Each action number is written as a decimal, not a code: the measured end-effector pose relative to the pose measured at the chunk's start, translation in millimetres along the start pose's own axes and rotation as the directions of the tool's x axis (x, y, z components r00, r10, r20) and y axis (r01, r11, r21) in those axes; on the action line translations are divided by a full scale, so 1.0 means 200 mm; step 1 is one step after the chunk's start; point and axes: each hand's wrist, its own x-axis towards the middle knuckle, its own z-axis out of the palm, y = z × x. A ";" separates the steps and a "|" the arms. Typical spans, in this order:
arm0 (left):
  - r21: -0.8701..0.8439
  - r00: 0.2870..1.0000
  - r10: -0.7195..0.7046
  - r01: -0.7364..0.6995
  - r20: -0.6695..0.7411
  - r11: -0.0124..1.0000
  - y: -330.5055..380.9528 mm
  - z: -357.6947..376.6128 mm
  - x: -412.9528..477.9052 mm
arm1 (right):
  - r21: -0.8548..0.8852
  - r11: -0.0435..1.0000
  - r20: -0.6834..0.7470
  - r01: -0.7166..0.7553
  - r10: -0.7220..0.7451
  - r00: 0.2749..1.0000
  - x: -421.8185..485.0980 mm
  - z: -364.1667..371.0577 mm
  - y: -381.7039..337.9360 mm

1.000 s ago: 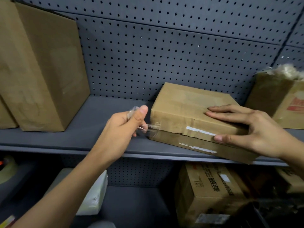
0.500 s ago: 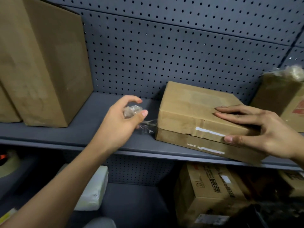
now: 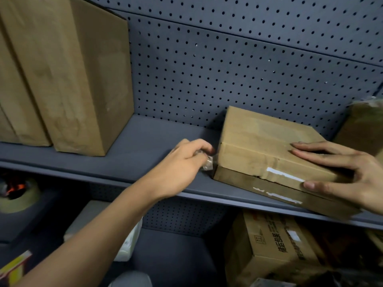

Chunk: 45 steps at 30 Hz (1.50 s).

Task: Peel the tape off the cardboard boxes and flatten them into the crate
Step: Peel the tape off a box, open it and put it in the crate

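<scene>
Storeroom or stockroom: grey pegboard-backed shelving (image 3: 145,139) holds cardboard cartons (image 3: 68,75) and a tape roll (image 3: 18,197).

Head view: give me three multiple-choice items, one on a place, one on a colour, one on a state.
1. Where does the flat cardboard box lie?
A) on the grey shelf
B) inside a crate
C) on the floor

2. What colour is the pegboard?
A) white
B) blue-grey
C) red

3. What is the left hand doing?
A) lying flat on the box top
B) holding scissors
C) pinching crumpled clear tape at the box's left end

Key: 1 A, the box sits on the shelf board; 2 B, the perforated back panel is blue-grey; 3 C, its fingers curl round the tape wad.
</scene>
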 end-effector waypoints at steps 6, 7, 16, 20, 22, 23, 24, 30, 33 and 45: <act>0.047 0.994 0.113 -0.112 -0.014 0.993 -0.02 -0.03 0.00 | 0.009 1.000 0.007 -0.014 0.014 1.000 0.00 0.00 -0.01; 0.051 0.992 0.122 -0.120 -0.029 0.991 -0.02 -0.04 0.01 | 0.019 1.000 0.008 -0.015 0.015 1.000 0.00 0.00 -0.01; 0.146 0.981 0.057 -0.031 -0.184 0.989 -0.05 -0.05 0.03 | 0.048 0.999 0.027 -0.008 0.006 1.000 0.00 -0.01 -0.03; 0.153 0.971 0.023 0.014 -0.237 0.988 -0.05 -0.03 0.04 | 0.066 0.998 0.033 -0.016 0.014 0.999 0.00 -0.02 -0.04; 0.148 0.969 -0.001 0.039 -0.245 0.988 -0.05 -0.02 0.05 | 0.064 0.998 0.037 -0.014 0.012 0.999 0.00 -0.02 -0.04; 0.146 0.968 -0.015 0.053 -0.251 0.988 -0.05 -0.02 0.05 | 0.063 0.998 0.040 -0.011 0.008 0.999 0.00 -0.03 -0.03; 0.143 0.966 -0.027 0.066 -0.256 0.988 -0.05 -0.02 0.06 | 0.062 0.998 0.046 -0.010 0.007 0.999 0.00 -0.03 -0.03; 0.086 0.993 0.005 0.005 -0.119 0.996 -0.03 -0.04 0.03 | -0.106 0.992 0.115 -0.067 0.079 0.990 0.03 -0.09 -0.12; 0.002 0.998 0.041 -0.041 -0.037 0.999 -0.01 -0.05 0.00 | -0.329 0.937 0.020 -0.118 0.132 0.991 0.09 -0.03 -0.30; -0.046 0.991 0.136 -0.136 -0.007 0.990 -0.04 -0.08 -0.06 | -0.386 0.922 0.141 0.040 0.016 0.990 0.28 0.22 -0.60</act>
